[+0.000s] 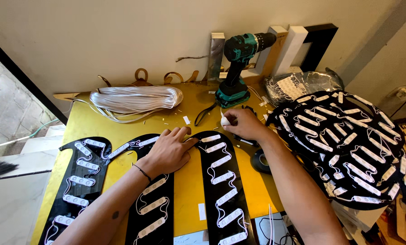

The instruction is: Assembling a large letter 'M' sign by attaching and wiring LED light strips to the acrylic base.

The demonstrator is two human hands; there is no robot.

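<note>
A large black letter-shaped panel (221, 199) lies on the yellow table (121, 122), with several white light modules (222, 162) wired along its strips. My left hand (169, 152) rests flat on the panel's middle strip, fingers pointing right toward the top of the right strip. My right hand (242, 123) is just above that strip's top end, fingers pinched on a small white module (224, 120).
A teal cordless drill (239, 68) stands at the back. A coil of white wire (135, 99) lies back left. Round black panels (348, 149) with modules are stacked at right. A roll of black tape (259, 161) sits by my right forearm. A clear bag (298, 86) holds more modules.
</note>
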